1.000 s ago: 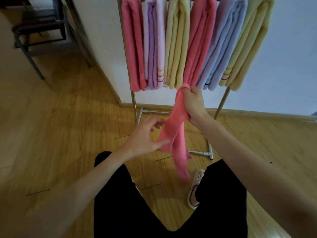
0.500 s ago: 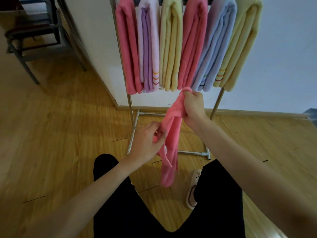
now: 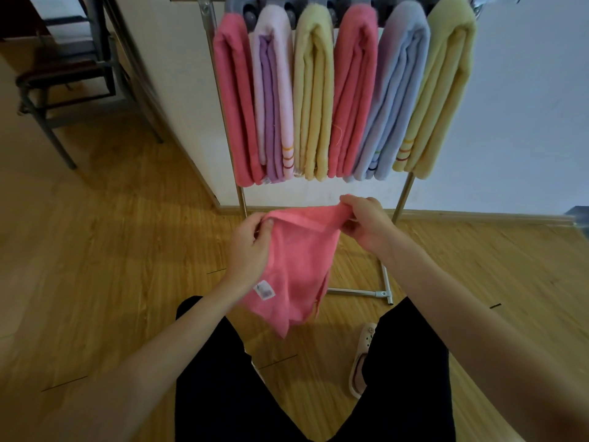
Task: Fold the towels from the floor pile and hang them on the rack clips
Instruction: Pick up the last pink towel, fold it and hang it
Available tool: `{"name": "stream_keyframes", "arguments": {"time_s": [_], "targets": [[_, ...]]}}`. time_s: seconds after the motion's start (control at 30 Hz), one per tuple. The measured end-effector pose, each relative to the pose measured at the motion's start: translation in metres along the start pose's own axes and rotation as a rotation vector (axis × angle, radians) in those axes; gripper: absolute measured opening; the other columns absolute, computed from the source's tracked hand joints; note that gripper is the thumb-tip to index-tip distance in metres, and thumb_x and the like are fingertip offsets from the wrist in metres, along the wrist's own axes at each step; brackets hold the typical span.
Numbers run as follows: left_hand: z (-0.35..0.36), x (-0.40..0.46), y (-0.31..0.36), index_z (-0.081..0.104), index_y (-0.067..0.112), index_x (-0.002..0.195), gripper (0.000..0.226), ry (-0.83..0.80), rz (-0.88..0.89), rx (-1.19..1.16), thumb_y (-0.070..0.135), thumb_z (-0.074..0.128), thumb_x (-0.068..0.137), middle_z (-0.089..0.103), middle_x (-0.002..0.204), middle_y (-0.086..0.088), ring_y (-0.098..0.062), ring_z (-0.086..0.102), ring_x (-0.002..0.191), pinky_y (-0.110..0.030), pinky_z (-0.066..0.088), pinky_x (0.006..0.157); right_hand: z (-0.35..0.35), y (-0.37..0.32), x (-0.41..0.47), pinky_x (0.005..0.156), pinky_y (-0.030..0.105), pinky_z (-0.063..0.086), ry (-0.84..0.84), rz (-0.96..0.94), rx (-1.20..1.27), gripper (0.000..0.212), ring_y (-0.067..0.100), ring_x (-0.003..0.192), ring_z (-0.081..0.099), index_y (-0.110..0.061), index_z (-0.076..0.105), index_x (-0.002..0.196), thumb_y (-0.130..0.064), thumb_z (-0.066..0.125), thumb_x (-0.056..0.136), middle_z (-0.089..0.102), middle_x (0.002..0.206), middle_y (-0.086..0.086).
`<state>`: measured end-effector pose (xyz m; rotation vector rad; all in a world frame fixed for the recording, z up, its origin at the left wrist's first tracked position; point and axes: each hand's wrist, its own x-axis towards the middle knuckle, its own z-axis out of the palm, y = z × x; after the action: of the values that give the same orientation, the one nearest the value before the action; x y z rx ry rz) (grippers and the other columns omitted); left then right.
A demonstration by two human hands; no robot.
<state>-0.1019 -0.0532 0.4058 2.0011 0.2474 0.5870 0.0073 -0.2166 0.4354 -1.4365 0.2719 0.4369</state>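
From your head camera, you stand on a warm yellow-brown wooden plank floor (image 3: 111, 250) that runs up to a pale wall (image 3: 526, 106) with a wooden skirting board (image 3: 478, 215) along its foot. Your left hand (image 3: 250, 247) pinches one top corner of a coral-pink terry towel (image 3: 296, 266), and your right hand (image 3: 366, 223) grips the other top corner with curled fingers, so the upper edge stretches between them and the cloth hangs loose in front of your black trousers (image 3: 312, 393), a white label (image 3: 264, 290) showing near its left edge. Just beyond the towel stands a silver metal rack (image 3: 241, 199) against the wall, its foot bar (image 3: 353, 292) lying on the floor near your pale slipper (image 3: 361, 362). Six folded towels hang side by side from the rack: pink (image 3: 236, 100), lilac (image 3: 274, 100), yellow (image 3: 314, 97), pink (image 3: 353, 97), light blue (image 3: 395, 97) and yellow (image 3: 443, 90); the clips at the top are partly cut off by the frame edge. A dark metal chair (image 3: 63, 78) stands at far left, well apart from you. Open floor lies to your left and right.
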Motion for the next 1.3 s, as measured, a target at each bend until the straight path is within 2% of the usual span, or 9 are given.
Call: {"name": "stream_keyframes", "arguments": {"time_s": [0.13, 0.27, 0.37, 0.6, 0.73, 0.83, 0.93, 1.2, 1.3], "targets": [[0.0, 0.012, 0.005, 0.063, 0.011, 0.092, 0.021, 0.08, -0.055, -0.016, 0.015, 0.044, 0.099, 0.062, 0.079, -0.001, -0.012, 0.058, 0.074, -0.029, 0.046, 0.067, -0.007, 0.007, -0.003, 0.073, 0.041, 0.057, -0.038, 0.062, 0.0, 0.023, 0.025, 0.084, 0.056, -0.006, 0.041, 0.106, -0.012, 0.058, 0.091, 0.048, 0.091, 0.011], [0.001, 0.019, 0.009, 0.062, 0.013, 0.091, 0.023, 0.078, -0.062, -0.009, 0.022, 0.042, 0.099, 0.063, 0.078, -0.005, -0.021, 0.062, 0.075, -0.048, 0.054, 0.069, -0.012, 0.008, -0.005, 0.052, 0.026, 0.052, -0.073, -0.028, -0.116, 0.009, 0.014, 0.058, 0.052, -0.005, 0.051, 0.092, -0.012, 0.058, 0.092, 0.049, 0.07, 0.005], [0.0, 0.027, 0.014, 0.062, 0.017, 0.089, 0.023, 0.08, -0.117, -0.061, 0.026, 0.043, 0.097, 0.065, 0.083, -0.011, -0.029, 0.065, 0.079, -0.056, 0.055, 0.069, -0.015, 0.008, -0.009, 0.059, 0.027, 0.054, -0.023, -0.151, -0.104, 0.016, 0.014, 0.056, 0.053, -0.009, 0.047, 0.102, -0.011, 0.059, 0.092, 0.053, 0.073, 0.006], [-0.006, 0.046, 0.037, 0.061, 0.02, 0.085, 0.017, 0.161, -0.243, -0.218, 0.019, 0.047, 0.095, 0.066, 0.09, -0.016, -0.031, 0.068, 0.084, -0.053, 0.057, 0.073, -0.025, 0.016, -0.023, 0.07, 0.02, 0.056, -0.173, -0.511, -0.272, 0.018, 0.015, 0.076, 0.064, -0.002, 0.067, 0.1, 0.004, 0.066, 0.083, 0.067, 0.09, 0.01], [-0.01, 0.051, 0.051, 0.059, 0.009, 0.097, 0.013, 0.188, -0.232, -0.266, 0.01, 0.046, 0.097, 0.065, 0.099, -0.017, -0.026, 0.069, 0.085, -0.037, 0.06, 0.07, -0.028, 0.019, -0.026, 0.074, 0.019, 0.055, -0.178, -0.71, -0.499, 0.03, 0.013, 0.08, 0.065, -0.005, 0.067, 0.103, 0.003, 0.074, 0.075, 0.069, 0.097, 0.005], [-0.013, 0.052, 0.062, 0.057, 0.006, 0.099, 0.011, 0.218, -0.237, -0.332, 0.005, 0.046, 0.097, 0.063, 0.098, -0.014, -0.016, 0.069, 0.078, -0.023, 0.057, 0.064, -0.028, 0.022, -0.023, 0.069, 0.011, 0.048, -0.004, -0.913, -0.676, 0.011, 0.014, 0.076, 0.06, -0.008, 0.069, 0.096, -0.009, 0.067, 0.085, 0.065, 0.089, 0.004], [-0.016, 0.054, 0.072, 0.055, 0.005, 0.099, 0.01, 0.221, -0.252, -0.397, 0.002, 0.045, 0.097, 0.062, 0.095, -0.012, -0.011, 0.069, 0.071, -0.02, 0.056, 0.063, -0.028, 0.024, -0.02, 0.065, 0.011, 0.045, 0.109, -1.084, -0.805, 0.014, 0.01, 0.074, 0.054, -0.006, 0.068, 0.099, -0.015, 0.064, 0.089, 0.055, 0.093, 0.002], [-0.021, 0.061, 0.092, 0.054, 0.011, 0.093, 0.013, 0.221, -0.216, -0.401, 0.002, 0.045, 0.097, 0.062, 0.105, -0.02, -0.019, 0.07, 0.082, -0.023, 0.057, 0.066, -0.019, 0.02, -0.027, 0.047, 0.028, 0.041, -0.028, -1.407, -0.945, 0.015, 0.013, 0.063, 0.046, -0.01, 0.048, 0.11, -0.01, 0.049, 0.096, 0.054, 0.092, 0.008], [-0.023, 0.064, 0.099, 0.055, 0.006, 0.096, 0.009, 0.22, -0.208, -0.428, 0.001, 0.047, 0.096, 0.063, 0.105, -0.022, -0.021, 0.071, 0.081, -0.024, 0.058, 0.066, -0.018, 0.021, -0.023, 0.041, 0.03, 0.04, -0.085, -1.473, -1.086, 0.008, 0.018, 0.058, 0.047, -0.008, 0.053, 0.099, -0.008, 0.046, 0.094, 0.054, 0.09, 0.008]]}}
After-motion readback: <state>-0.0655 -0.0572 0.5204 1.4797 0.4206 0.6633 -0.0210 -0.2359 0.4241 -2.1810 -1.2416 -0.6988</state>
